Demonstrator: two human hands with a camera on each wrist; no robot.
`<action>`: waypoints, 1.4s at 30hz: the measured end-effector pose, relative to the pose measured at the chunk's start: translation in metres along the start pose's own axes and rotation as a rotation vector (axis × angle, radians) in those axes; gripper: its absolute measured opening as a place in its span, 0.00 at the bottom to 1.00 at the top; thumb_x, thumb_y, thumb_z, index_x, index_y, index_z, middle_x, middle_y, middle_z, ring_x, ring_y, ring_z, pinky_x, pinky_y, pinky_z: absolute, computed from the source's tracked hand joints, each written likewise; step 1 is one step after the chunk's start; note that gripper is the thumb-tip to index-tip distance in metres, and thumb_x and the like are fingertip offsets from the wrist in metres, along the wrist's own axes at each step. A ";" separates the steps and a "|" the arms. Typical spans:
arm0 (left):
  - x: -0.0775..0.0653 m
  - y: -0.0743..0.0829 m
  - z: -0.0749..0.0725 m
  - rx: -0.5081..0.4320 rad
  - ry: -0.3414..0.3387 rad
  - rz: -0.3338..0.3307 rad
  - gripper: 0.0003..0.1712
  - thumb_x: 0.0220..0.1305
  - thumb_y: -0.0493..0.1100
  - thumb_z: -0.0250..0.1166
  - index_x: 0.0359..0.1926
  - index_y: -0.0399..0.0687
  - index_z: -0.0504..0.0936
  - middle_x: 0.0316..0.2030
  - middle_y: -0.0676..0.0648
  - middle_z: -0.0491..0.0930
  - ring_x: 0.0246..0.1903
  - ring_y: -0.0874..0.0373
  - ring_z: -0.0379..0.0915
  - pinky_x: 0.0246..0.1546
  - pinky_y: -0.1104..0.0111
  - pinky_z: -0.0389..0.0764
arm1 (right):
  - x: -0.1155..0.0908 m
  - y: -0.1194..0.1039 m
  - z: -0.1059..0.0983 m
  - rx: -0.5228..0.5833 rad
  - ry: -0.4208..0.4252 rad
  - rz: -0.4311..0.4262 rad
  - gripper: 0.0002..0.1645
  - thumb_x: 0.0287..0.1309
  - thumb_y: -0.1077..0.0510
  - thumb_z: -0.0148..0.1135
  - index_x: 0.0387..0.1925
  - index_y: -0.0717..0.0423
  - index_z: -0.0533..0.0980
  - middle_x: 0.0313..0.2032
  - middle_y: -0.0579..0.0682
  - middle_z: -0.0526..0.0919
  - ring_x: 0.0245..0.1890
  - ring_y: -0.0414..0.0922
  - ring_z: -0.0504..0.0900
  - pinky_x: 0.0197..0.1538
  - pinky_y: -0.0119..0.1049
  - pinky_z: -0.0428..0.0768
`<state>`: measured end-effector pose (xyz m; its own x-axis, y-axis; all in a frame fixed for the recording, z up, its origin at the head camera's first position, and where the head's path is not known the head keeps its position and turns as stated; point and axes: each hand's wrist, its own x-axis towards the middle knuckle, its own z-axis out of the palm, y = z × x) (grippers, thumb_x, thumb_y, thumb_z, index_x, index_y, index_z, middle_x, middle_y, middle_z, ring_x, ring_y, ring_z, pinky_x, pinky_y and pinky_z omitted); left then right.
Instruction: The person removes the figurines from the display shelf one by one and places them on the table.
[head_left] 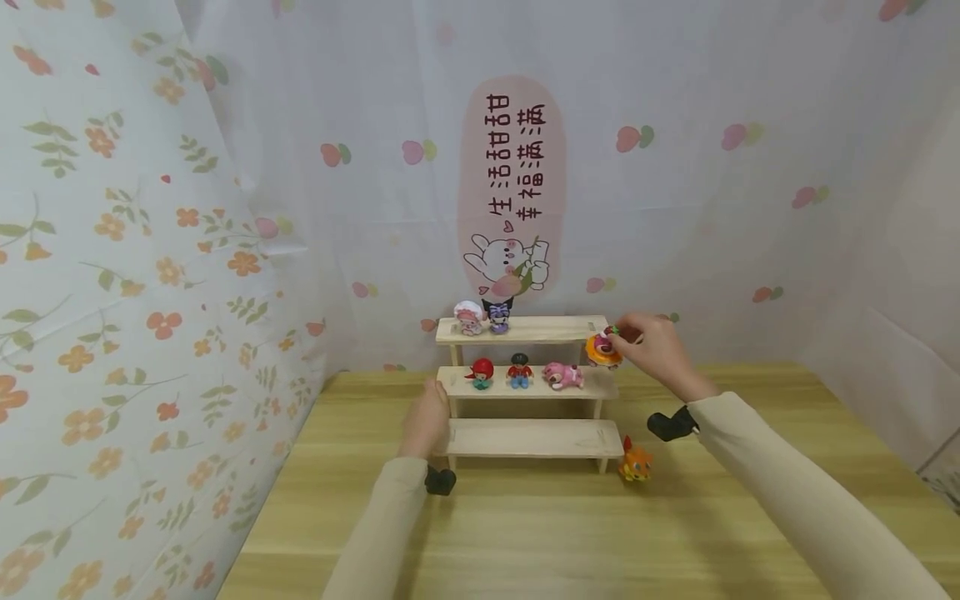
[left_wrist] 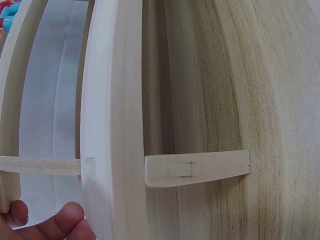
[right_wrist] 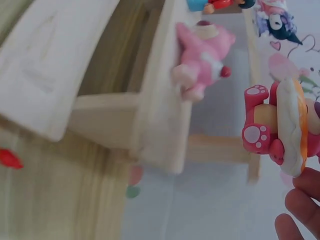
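My right grip (head_left: 656, 350) pinched the orange-ringed bear (head_left: 602, 352) near the right ends of the upper 2 shelves (head_left: 555, 328); my left grip (head_left: 425, 421) held the stand (head_left: 525, 437). Lowering it feet first seemed safest.

Chinese lettering (head_left: 498, 154) | 生活甜甜 / 幸福满满 | on: pink patch (head_left: 513, 187), backdrop cloth (head_left: 660, 208)

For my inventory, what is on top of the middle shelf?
A red-haired figurine, a dark-capped figurine and a lying pink bear figurine. The shelf directly beneath them is covered, so unseen.
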<state>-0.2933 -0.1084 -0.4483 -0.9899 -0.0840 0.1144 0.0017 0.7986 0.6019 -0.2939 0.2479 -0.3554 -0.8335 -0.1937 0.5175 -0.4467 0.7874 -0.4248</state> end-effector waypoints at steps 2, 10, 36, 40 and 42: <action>0.001 0.000 0.000 -0.002 -0.002 0.000 0.20 0.76 0.49 0.33 0.44 0.40 0.67 0.28 0.38 0.77 0.34 0.41 0.79 0.29 0.53 0.74 | -0.006 0.005 -0.002 -0.006 -0.004 0.005 0.07 0.59 0.58 0.63 0.36 0.58 0.80 0.29 0.52 0.83 0.29 0.47 0.79 0.34 0.42 0.77; 0.002 0.001 -0.002 0.006 0.025 0.036 0.19 0.76 0.47 0.36 0.44 0.38 0.68 0.25 0.39 0.77 0.29 0.42 0.78 0.25 0.55 0.73 | -0.035 0.027 -0.007 -0.005 -0.036 0.075 0.09 0.59 0.57 0.63 0.36 0.60 0.80 0.31 0.54 0.84 0.29 0.47 0.80 0.32 0.38 0.77; 0.002 0.001 -0.005 0.001 -0.017 0.024 0.20 0.76 0.48 0.33 0.43 0.40 0.66 0.25 0.41 0.74 0.28 0.46 0.76 0.24 0.57 0.72 | -0.143 0.074 0.012 -0.044 -0.009 0.096 0.07 0.52 0.61 0.69 0.34 0.58 0.81 0.27 0.46 0.82 0.27 0.33 0.75 0.29 0.30 0.77; 0.001 0.001 -0.004 0.004 -0.015 0.028 0.20 0.76 0.48 0.34 0.43 0.39 0.67 0.26 0.39 0.76 0.29 0.43 0.77 0.25 0.56 0.72 | -0.155 0.077 0.017 -0.061 -0.022 0.099 0.06 0.52 0.61 0.69 0.34 0.56 0.81 0.28 0.44 0.82 0.27 0.31 0.75 0.29 0.30 0.77; 0.000 0.000 -0.004 0.003 -0.009 0.030 0.20 0.76 0.48 0.34 0.43 0.39 0.67 0.27 0.38 0.76 0.30 0.42 0.78 0.25 0.55 0.73 | -0.158 0.077 0.018 -0.063 -0.016 0.092 0.06 0.51 0.61 0.70 0.34 0.56 0.81 0.28 0.44 0.82 0.27 0.31 0.75 0.29 0.31 0.77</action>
<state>-0.2931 -0.1104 -0.4454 -0.9907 -0.0544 0.1248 0.0310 0.8022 0.5962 -0.2024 0.3288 -0.4836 -0.8756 -0.1279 0.4659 -0.3468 0.8377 -0.4219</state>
